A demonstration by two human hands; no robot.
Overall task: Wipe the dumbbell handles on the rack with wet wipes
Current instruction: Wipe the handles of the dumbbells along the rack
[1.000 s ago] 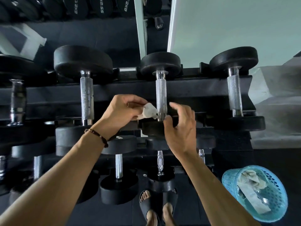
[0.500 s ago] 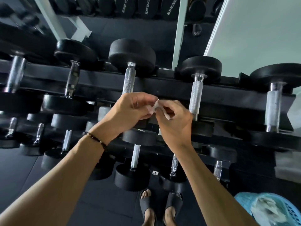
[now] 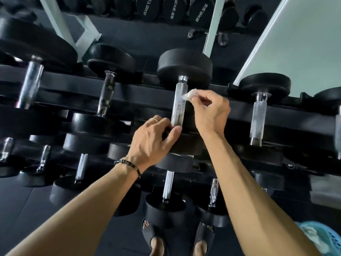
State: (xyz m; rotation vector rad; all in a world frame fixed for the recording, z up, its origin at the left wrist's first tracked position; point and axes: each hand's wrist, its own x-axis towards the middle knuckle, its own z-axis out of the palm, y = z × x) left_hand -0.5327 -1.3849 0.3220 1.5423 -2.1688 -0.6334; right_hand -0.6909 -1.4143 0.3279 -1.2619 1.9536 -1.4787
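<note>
A black rack (image 3: 140, 93) carries rows of black dumbbells with knurled silver handles. My right hand (image 3: 212, 111) pinches a small crumpled white wet wipe (image 3: 190, 94) and holds it against the right side of the upper part of one handle (image 3: 179, 104) on the top row. My left hand (image 3: 155, 139) grips the near black head (image 3: 188, 143) of that same dumbbell, thumb at the handle's lower end. Neighbouring handles stand to the left (image 3: 107, 95) and to the right (image 3: 258, 117).
Lower rows hold smaller dumbbells (image 3: 166, 202). A mirror (image 3: 304, 34) stands behind the rack at upper right. A blue plastic basket (image 3: 324, 239) with white wipes sits on the dark floor at lower right. My feet in black slides (image 3: 156, 237) are below.
The wipe has passed from my left hand to my right, which now presses it on a handle further left. My left hand dropped onto that dumbbell's near head. The view shifted left.
</note>
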